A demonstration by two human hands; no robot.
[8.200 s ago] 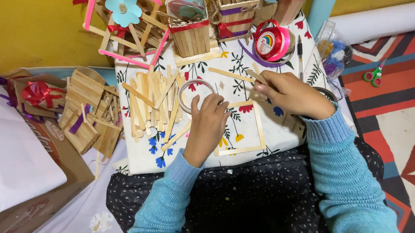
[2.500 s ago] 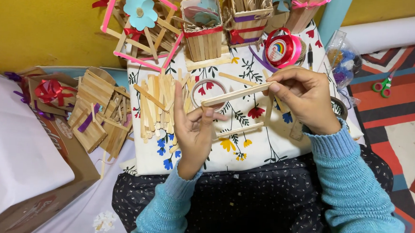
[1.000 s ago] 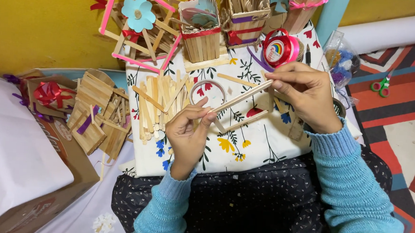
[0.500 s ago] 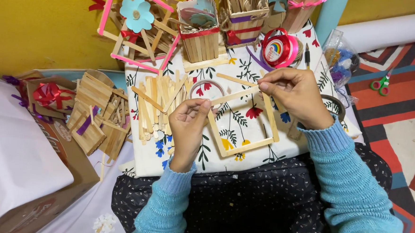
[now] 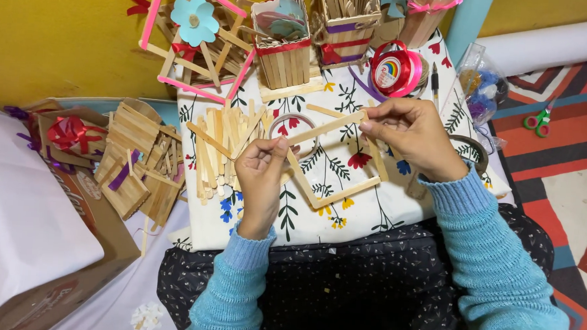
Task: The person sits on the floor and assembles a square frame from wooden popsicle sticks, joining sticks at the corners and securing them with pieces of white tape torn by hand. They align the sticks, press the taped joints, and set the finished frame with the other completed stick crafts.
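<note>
Bright even light, soft shadows, edges perhaps slightly bowed

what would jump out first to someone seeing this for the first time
At centre, the left hand and right hand hold a wooden stick across the top of a stick frame on a floral cloth. Behind it, by the yellow wall, stand a pink frame with a blue paper flower and a pink ribbon roll.

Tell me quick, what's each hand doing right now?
Left hand: fingers closed, pinching the near-left corner of the craft-stick frame.
Right hand: fingers closed, pinching the frame's far-right corner.
</note>
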